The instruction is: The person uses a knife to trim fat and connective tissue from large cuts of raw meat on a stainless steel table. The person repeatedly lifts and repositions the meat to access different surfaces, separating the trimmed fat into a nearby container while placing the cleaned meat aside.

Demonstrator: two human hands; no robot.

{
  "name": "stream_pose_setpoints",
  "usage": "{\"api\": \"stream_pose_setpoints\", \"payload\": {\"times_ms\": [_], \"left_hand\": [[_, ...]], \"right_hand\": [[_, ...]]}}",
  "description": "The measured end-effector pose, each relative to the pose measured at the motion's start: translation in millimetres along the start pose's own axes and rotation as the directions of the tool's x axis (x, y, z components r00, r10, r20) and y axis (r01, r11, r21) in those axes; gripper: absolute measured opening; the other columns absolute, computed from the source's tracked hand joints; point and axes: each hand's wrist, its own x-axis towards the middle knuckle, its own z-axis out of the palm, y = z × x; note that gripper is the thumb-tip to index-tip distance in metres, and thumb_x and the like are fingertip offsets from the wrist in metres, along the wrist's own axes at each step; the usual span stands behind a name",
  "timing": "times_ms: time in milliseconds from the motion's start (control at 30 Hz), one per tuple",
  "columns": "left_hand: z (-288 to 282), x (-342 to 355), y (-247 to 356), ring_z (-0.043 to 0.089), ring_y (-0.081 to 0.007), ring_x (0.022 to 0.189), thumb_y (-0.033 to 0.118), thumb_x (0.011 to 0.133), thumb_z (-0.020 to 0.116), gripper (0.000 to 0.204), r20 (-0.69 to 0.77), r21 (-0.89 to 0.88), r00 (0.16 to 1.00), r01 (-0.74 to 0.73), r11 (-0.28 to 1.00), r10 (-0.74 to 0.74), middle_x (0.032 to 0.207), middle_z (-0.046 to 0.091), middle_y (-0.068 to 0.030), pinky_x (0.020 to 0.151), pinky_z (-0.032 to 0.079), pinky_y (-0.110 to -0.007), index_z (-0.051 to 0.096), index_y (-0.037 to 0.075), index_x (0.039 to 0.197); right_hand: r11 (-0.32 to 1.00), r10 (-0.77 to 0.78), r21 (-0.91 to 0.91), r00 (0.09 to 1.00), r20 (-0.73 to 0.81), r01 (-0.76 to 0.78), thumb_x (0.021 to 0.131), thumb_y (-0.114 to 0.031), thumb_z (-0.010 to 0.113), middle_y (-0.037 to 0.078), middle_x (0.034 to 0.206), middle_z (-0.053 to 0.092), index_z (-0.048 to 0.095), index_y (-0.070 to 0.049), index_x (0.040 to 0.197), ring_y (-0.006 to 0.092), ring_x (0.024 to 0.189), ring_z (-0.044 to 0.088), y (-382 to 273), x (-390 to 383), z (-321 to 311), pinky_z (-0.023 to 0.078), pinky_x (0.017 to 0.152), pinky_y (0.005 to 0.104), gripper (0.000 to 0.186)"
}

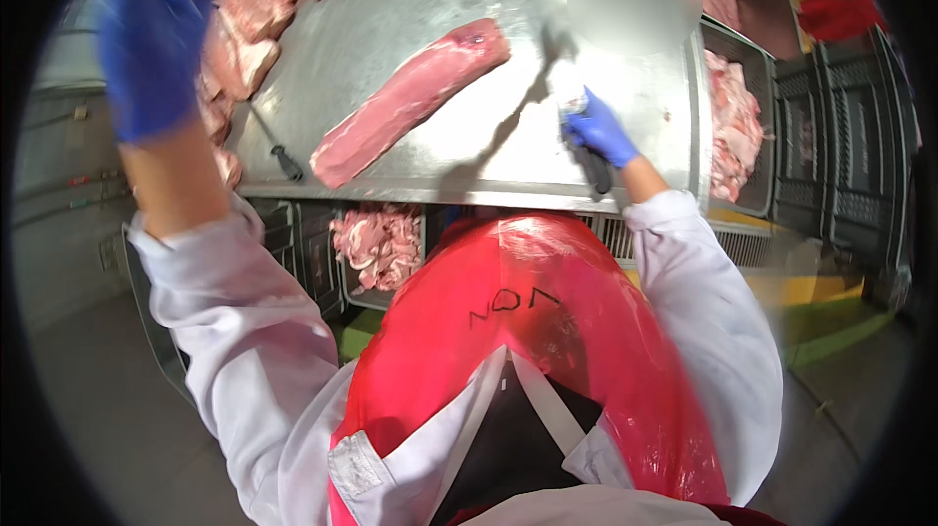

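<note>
A long, trimmed piece of pink meat [410, 101] lies slantwise on the steel table [371, 23], touched by neither hand. To its right, my right hand [604, 132], in a blue glove, is closed round a knife [589, 167]; its dark handle shows below the fingers, while the blade is smeared by glare and motion. My left hand [156, 52], also gloved in blue, is raised at the far left beside a row of larger meat pieces [256, 3]. Motion blur and the picture's edge hide its fingers.
A thin tool with a dark handle [286, 163] lies near the table's front left edge. Meat trimmings fill a crate [422, 257] below that edge and a grey crate [767, 160] on the right. Dark crates [838, 145] stand farther right.
</note>
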Motion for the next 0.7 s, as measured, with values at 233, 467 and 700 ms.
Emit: {"api": "stream_pose_setpoints", "payload": {"times_ms": [233, 467, 700], "left_hand": [[-56.6, -292.1, -290.4, 0.060, -0.0266, 0.086, 0.028, 0.084, 0.076, 0.039, 0.228, 0.809, 0.700, 0.250, 0.532, -0.677, 0.095, 0.061, -0.0142, 0.077, 0.049, -0.041, 0.058, 0.000, 0.104], [150.3, -244.7, -395.4, 0.048, -0.0398, 0.121, 0.038, 0.080, 0.069, 0.063, 0.341, 0.876, 0.851, -0.134, 0.463, -0.400, 0.127, 0.051, -0.0232, 0.101, 0.038, -0.054, 0.052, -0.002, 0.125], [145.5, -248.7, -401.7, 0.059, -0.0345, 0.100, 0.020, 0.084, 0.060, 0.026, 0.248, 0.967, 0.831, -0.180, 0.181, -0.497, 0.101, 0.063, -0.0192, 0.090, 0.042, -0.051, 0.062, 0.000, 0.101]], "right_hand": [[0.999, 0.001, -0.029, 0.886, -0.463, -0.017, 0.106, -0.023, 0.048, 0.004, 0.085, 0.058, 0.021, -0.022, 0.160, 0.0071, 0.054, 0.048, 20.5, -116.2, -152.4, 0.044, 0.047, 0.0219, 0.061], [0.695, -0.403, -0.694, 0.901, -0.160, 0.188, 0.104, -0.027, 0.044, 0.023, 0.088, 0.064, 0.043, -0.018, 0.151, 0.0370, 0.081, 0.062, 23.1, -30.9, -94.8, 0.048, 0.083, 0.0469, 0.048], [0.480, -0.238, -0.865, 0.971, 0.032, 0.146, 0.102, -0.025, 0.047, 0.027, 0.086, 0.060, 0.042, -0.023, 0.152, 0.0432, 0.080, 0.061, 32.1, -30.1, -85.1, 0.049, 0.078, 0.0506, 0.050]]}}
